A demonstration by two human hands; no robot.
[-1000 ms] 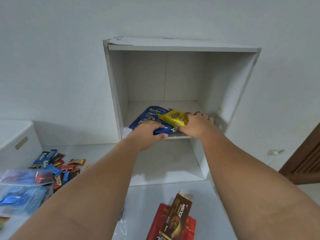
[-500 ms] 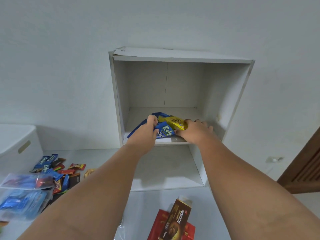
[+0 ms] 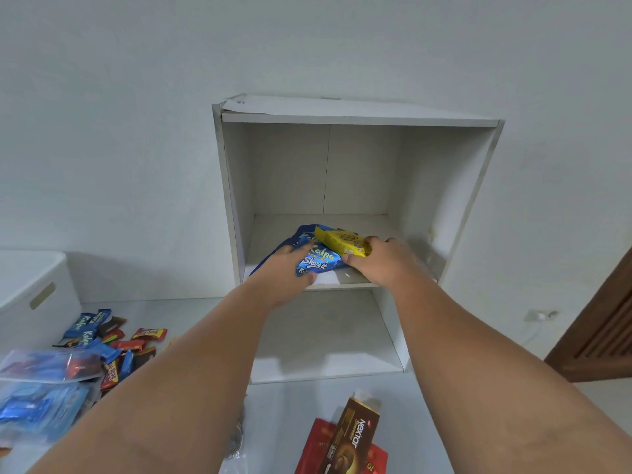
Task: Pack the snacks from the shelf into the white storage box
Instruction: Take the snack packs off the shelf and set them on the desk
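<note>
A white open shelf unit (image 3: 465, 186) stands against the wall. On its upper board lie a blue Kalpa snack bag (image 3: 319, 260) and a yellow snack box (image 3: 340, 242). My left hand (image 3: 284, 271) grips the crumpled blue bag at the shelf's front edge. My right hand (image 3: 383, 263) holds the yellow box, which rests on top of the bag. The white storage box (image 3: 34, 289) stands at the far left, partly out of view.
Several small snack packets (image 3: 113, 340) and clear bags of blue packets (image 3: 37, 401) lie on the white floor at left. A brown Nextar box (image 3: 352, 436) on a red pack sits at the bottom. A wooden door (image 3: 605, 330) is at right.
My left hand has closed on the blue bag, which is now crumpled and lifted. The right hand still holds the yellow box. The camera has tilted upward.
</note>
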